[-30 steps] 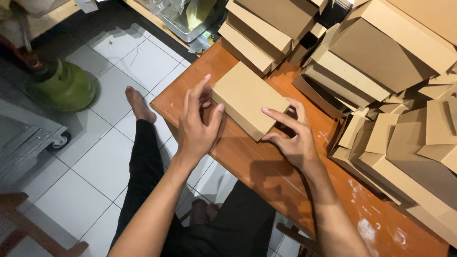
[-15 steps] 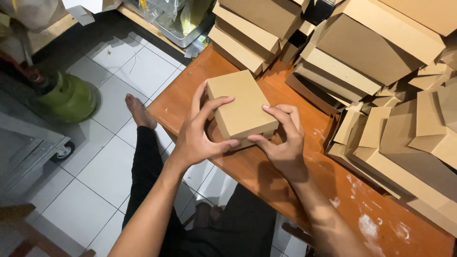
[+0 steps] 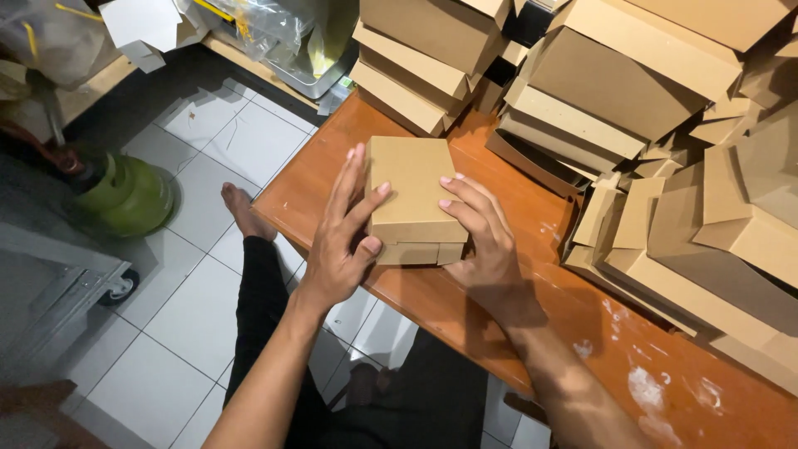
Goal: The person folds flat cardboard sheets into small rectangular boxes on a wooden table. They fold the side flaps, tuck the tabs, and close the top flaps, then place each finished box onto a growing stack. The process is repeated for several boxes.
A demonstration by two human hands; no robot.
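Two hands hold one brown cardboard box (image 3: 413, 198) on the orange table (image 3: 532, 324): my left hand (image 3: 342, 241) and right hand (image 3: 480, 241) (fingers spread) clasp its sides, near the box stacks (image 3: 582, 100).

I saw a small brown cardboard box (image 3: 411, 187), closed, its plain lid facing up. It sat flat near the front edge of the orange-brown table (image 3: 532, 324), long side running away from me, one short end turned my way.

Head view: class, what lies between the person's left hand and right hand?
A closed brown cardboard box, gripped by left hand and right hand on the orange table, shown in the head view.
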